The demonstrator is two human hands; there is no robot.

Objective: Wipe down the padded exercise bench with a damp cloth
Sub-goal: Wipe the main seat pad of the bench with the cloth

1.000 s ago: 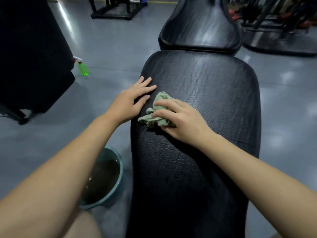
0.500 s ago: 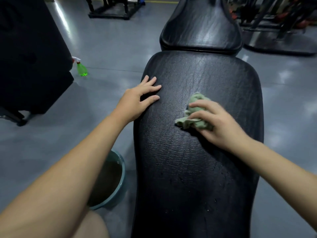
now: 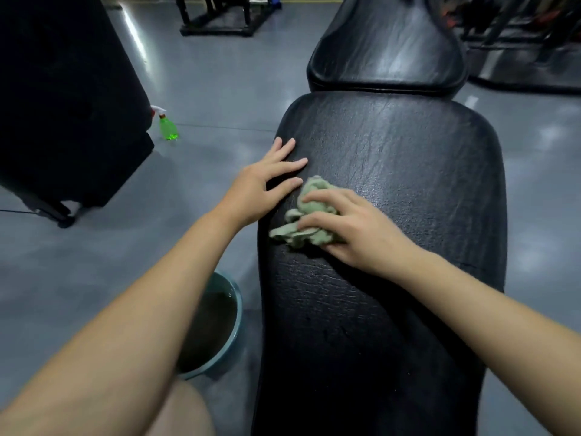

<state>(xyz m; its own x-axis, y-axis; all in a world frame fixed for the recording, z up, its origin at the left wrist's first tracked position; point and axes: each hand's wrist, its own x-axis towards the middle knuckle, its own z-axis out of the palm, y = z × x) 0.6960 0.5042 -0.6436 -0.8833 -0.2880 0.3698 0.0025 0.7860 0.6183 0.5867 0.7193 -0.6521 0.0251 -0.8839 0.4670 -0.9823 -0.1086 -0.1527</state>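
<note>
The black padded bench (image 3: 408,171) runs away from me, its long pad wrinkled and shiny, with a second pad (image 3: 383,51) beyond it. A crumpled green cloth (image 3: 301,221) lies on the pad's left part. My right hand (image 3: 352,228) presses on the cloth with fingers spread over it, pointing left. My left hand (image 3: 267,184) rests flat on the pad's left edge, fingers straight, its thumb almost touching the cloth.
A teal basin (image 3: 234,313) of dark water sits on the grey floor beside the bench's left side. A green spray bottle (image 3: 168,127) stands further off, beside a large black padded machine (image 3: 63,99). Gym frames (image 3: 220,17) line the back.
My right hand slid the cloth from the pad's left to its middle and now back left, close to my left hand. The left hand stayed on the pad's edge.
</note>
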